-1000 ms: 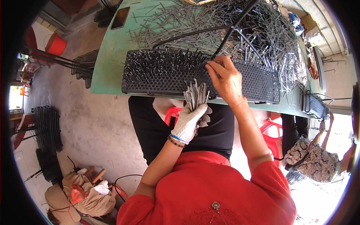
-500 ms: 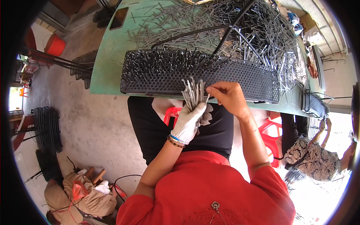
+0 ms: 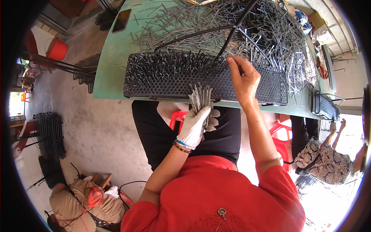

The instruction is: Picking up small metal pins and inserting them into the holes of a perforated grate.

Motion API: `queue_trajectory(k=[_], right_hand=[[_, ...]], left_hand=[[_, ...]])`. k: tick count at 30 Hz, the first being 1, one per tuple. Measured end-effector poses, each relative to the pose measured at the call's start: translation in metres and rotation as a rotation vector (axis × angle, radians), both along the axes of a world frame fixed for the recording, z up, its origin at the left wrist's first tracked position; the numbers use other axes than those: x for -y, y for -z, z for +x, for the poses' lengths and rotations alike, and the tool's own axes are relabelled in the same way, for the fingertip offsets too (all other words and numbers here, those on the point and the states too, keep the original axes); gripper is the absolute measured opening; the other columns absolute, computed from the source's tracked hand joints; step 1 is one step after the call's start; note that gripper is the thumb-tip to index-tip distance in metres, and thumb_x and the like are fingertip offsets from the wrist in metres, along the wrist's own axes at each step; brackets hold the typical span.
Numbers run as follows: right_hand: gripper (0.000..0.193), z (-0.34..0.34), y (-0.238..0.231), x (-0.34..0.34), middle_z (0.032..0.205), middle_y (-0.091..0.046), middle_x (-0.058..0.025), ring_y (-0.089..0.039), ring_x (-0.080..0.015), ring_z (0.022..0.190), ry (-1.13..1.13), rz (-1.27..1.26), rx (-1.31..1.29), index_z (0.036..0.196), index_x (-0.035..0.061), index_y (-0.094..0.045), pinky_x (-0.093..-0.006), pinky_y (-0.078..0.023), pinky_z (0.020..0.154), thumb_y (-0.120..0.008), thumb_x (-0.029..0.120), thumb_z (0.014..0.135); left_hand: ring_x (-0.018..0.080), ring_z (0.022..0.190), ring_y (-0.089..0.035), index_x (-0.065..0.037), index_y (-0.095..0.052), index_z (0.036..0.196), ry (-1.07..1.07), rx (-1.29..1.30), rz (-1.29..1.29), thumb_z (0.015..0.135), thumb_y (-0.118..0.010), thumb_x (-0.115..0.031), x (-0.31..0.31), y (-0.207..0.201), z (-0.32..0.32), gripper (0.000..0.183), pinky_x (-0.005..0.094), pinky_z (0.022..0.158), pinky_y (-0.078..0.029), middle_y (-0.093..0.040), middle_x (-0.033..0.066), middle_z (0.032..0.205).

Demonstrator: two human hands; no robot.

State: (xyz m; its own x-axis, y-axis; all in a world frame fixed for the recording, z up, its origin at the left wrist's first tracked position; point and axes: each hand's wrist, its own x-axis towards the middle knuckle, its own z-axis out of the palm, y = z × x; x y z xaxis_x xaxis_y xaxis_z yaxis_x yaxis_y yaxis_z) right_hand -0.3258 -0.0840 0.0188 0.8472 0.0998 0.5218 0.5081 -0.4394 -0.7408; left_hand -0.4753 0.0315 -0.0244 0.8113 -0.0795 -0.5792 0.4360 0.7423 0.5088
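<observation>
My left hand (image 3: 196, 124), in a white knitted glove with grey fingers, is closed round a bundle of thin metal hooks (image 3: 200, 96), tips up, at the near edge of a black perforated metal panel (image 3: 255, 83). Bare and pinched, my right hand (image 3: 245, 79) is over the panel's middle, its fingertips beside the standing hooks. Whatever is between those fingertips is too small to make out. Dark hooks (image 3: 162, 67) stand densely in the holes across the panel's left and middle part; bare holes show along its front and right.
A green table (image 3: 110, 73) carries the panel, a large heap of loose hooks (image 3: 270, 34) and a phone (image 3: 122, 20). Black rods (image 3: 232, 36) rise over the panel. A co-worker in a patterned top (image 3: 324, 162) works at the right beside another panel (image 3: 326, 107).
My right hand has moved up and away from the bundle to above the panel, fingers still pinched. My left hand stays nearly in place with its bundle.
</observation>
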Motion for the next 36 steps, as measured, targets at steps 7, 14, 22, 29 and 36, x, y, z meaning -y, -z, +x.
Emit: queue_trajectory(k=[7, 14, 22, 29, 36], right_hand=[[0.009, -0.005, -0.007, -0.011, 0.074, -0.066, -0.0065, -0.054, -0.0093, 0.054, -0.006, -0.065, 0.100, 0.091, 0.0031, -0.070, -0.0226, -0.044, 0.051, -0.072, 0.008, 0.083], [0.008, -0.002, -0.004, -0.017, 0.072, -0.066, -0.0068, -0.056, -0.0114, 0.049, 0.075, -0.187, 0.196, 0.088, 0.0038, -0.070, -0.0235, -0.044, 0.048, -0.073, 0.007, 0.081], [0.008, -0.001, 0.000, -0.020, 0.074, -0.067, -0.0081, -0.064, -0.0219, 0.057, 0.003, -0.268, 0.303, 0.087, 0.0047, -0.070, -0.0296, -0.050, 0.052, -0.073, 0.007, 0.080], [0.011, -0.007, 0.008, -0.011, 0.081, -0.066, -0.0082, -0.064, -0.0226, 0.060, -0.047, -0.383, 0.255, 0.090, 0.0038, -0.070, -0.0299, -0.050, 0.053, -0.073, 0.008, 0.080], [0.016, -0.021, -0.017, 0.000, 0.081, -0.064, -0.0071, -0.053, -0.0122, 0.054, -0.101, -0.232, -0.004, 0.093, 0.0016, -0.071, -0.0260, -0.044, 0.051, -0.072, 0.012, 0.082]], left_hand=[[0.0143, 0.067, -0.066, -0.004, -0.059, 0.109, 0.025, -0.033, 0.030, 0.092, -0.062, -0.016, 0.001, -0.005, 0.001, 0.021, 0.0239, 0.053, -0.054, -0.068, 0.0096, 0.089], [0.0148, 0.067, -0.066, -0.003, -0.061, 0.107, 0.014, -0.017, 0.034, 0.092, -0.061, -0.015, 0.003, -0.001, 0.001, 0.019, 0.0249, 0.055, -0.055, -0.069, 0.0102, 0.090], [0.0150, 0.068, -0.066, -0.003, -0.060, 0.108, 0.028, -0.007, 0.037, 0.092, -0.061, -0.016, 0.001, 0.002, 0.000, 0.020, 0.0249, 0.055, -0.055, -0.068, 0.0106, 0.090], [0.0153, 0.070, -0.065, 0.001, -0.058, 0.112, 0.039, -0.001, 0.027, 0.093, -0.061, -0.019, 0.000, 0.001, 0.000, 0.028, 0.0253, 0.057, -0.053, -0.066, 0.0104, 0.092], [0.0144, 0.068, -0.065, -0.002, -0.059, 0.109, 0.036, -0.003, 0.034, 0.093, -0.060, -0.018, -0.001, -0.005, 0.000, 0.022, 0.0246, 0.056, -0.054, -0.067, 0.0104, 0.090]])
